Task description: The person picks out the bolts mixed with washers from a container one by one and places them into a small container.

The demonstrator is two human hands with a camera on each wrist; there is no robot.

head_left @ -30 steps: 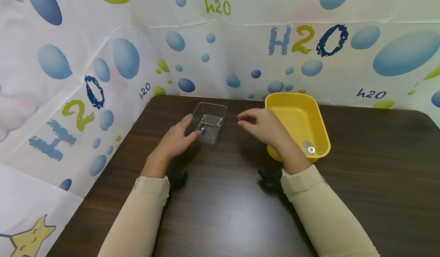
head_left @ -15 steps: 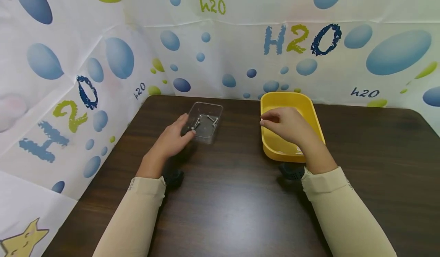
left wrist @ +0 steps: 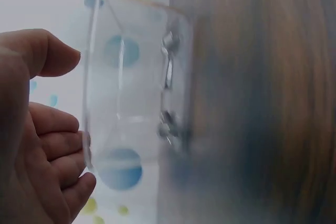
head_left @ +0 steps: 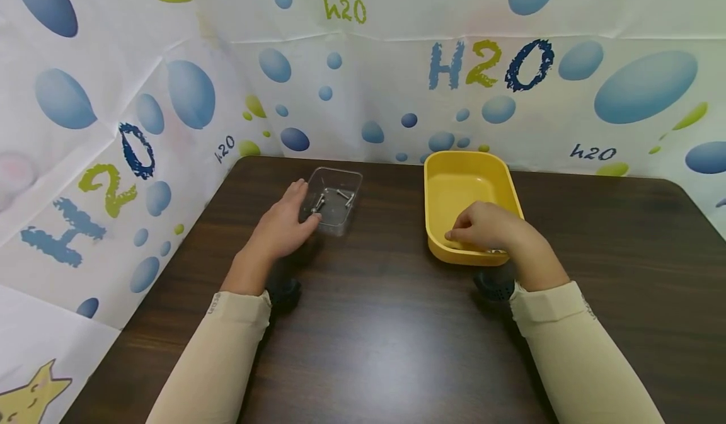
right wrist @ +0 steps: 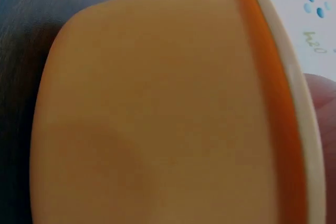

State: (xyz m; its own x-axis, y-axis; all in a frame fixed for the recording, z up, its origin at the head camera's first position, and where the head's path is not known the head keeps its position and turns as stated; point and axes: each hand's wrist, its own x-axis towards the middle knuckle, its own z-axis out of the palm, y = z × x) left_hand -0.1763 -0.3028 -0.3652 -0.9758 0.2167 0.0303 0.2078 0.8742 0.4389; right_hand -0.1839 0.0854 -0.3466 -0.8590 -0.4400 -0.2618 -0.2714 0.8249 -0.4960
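Observation:
A clear plastic box (head_left: 340,213) stands at the back left of the table, with several metal bolts (head_left: 319,203) inside. My left hand (head_left: 278,229) is at its left side, the fingertips right at the rim. In the left wrist view the thumb (left wrist: 60,59) is spread apart from the other fingers (left wrist: 60,148) beside the box wall. My right hand (head_left: 490,227) reaches down into a yellow tray (head_left: 431,206), fingers bent and thumb close to the forefinger. I cannot tell whether anything is between its fingertips. The hand mostly hides the washers in the tray's near right corner.
The dark wooden table (head_left: 374,336) runs up to a white backdrop (head_left: 386,65) with blue drops. Box and tray stand apart, with bare table between them. The yellow tray's outer wall (right wrist: 157,77) fills most of the right wrist view.
My right hand has moved right from the gap between box and tray, over the tray and then down into it. My left hand has stayed at the box. The head view has shifted slightly.

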